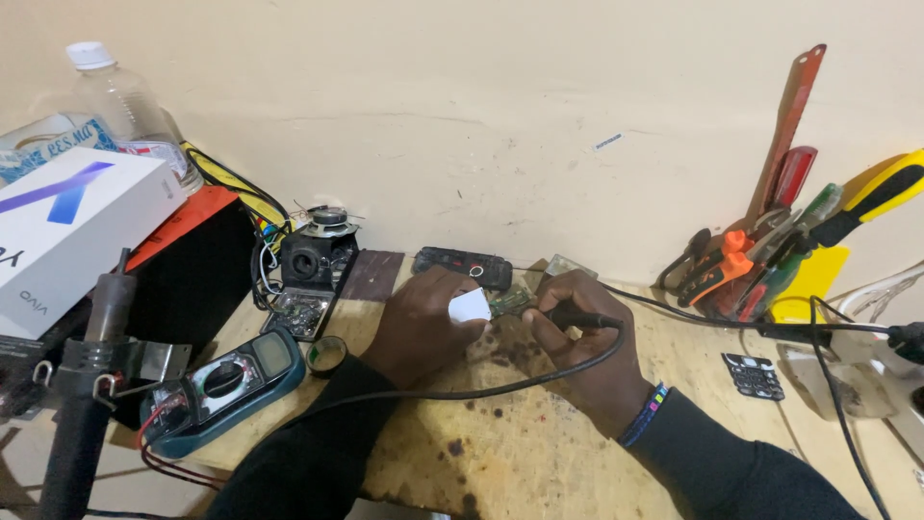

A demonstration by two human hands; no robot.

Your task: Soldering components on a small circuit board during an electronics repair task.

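Both dark sleeves enter from the bottom edge and meet over the stained wooden worktop (539, 453). Left hand (423, 323) rests knuckles-up, its grip pinching a small white piece (469, 305) against a small green circuit board (510, 302), which lies on the worktop between the two hands, near the wall. Right hand (582, 332) has its grip closed, pen-fashion, round a black-handled soldering iron (582, 318); the tip points left at the board and the black cable (500, 388) loops back under both wrists.

To do this step well, as judged from the layout:
- Keep the heel of the right hand planted on the worktop so the tip stays steady.
- Hold the board flat with the left fingers kept clear of the hot tip (they sit very close now).
- Mind the cable: a snag on a sleeve would drag the tip.

A blue multimeter (226, 380) lies to the left, a black phone housing (464, 266) just behind the hands, and a grey keypad (753, 374) to the right.
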